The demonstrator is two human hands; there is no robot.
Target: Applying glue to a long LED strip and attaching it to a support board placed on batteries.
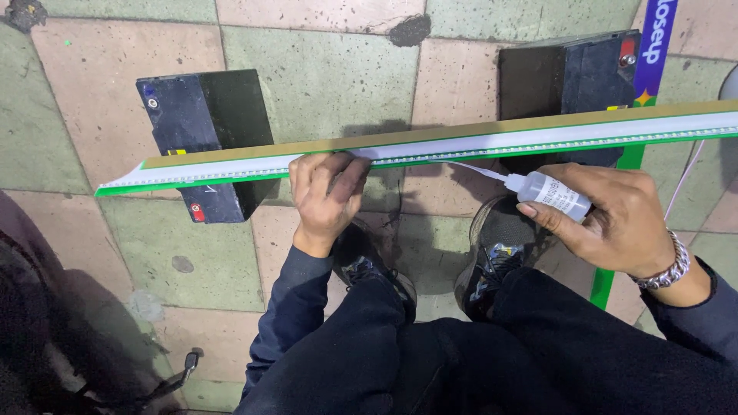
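A long narrow strip (461, 142) with a gold top face, a white middle band and a green lower edge lies across two black box-shaped batteries (201, 142) (573, 77). My left hand (327, 192) grips the strip's near edge around its middle, fingers curled over it. My right hand (615, 219) holds a small clear squeeze bottle (550, 194) with a white label; its thin long nozzle points left and touches the strip's white band just right of my left hand.
The floor is worn pink and green tiles (323, 69). My two dark shoes (492, 253) stand under the strip. A green bar (615, 230) runs down at the right, a blue-purple sign (653, 42) above it. A dark object lies at the lower left (46, 338).
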